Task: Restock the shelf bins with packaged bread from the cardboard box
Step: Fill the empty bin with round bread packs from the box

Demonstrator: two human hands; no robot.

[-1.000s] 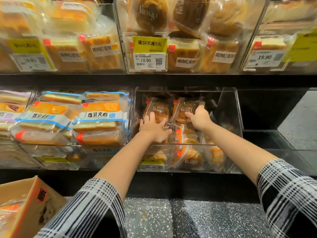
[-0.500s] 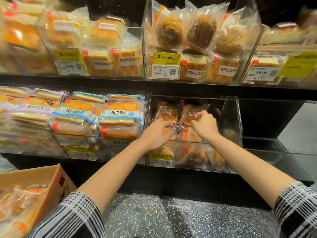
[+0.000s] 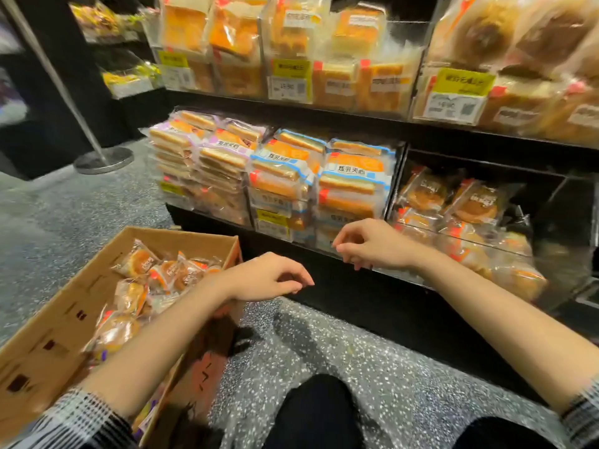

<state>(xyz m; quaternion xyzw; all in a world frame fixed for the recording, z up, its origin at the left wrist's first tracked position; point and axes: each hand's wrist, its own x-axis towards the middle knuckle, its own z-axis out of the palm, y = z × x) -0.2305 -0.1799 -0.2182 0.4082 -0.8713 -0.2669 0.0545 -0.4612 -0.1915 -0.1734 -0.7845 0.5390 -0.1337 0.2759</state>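
Packaged buns (image 3: 152, 273) lie heaped in the cardboard box (image 3: 48, 338) near left, ready for picking. The left hand (image 3: 269, 277) hovers beside it, the right hand (image 3: 372, 244) before the half-filled clear bin (image 3: 551, 202); both hands' fingers loosely curled, empty.

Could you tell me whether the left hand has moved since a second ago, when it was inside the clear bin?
Yes. The left hand has come out of the clear bin and now hangs empty, nearer the cardboard box.
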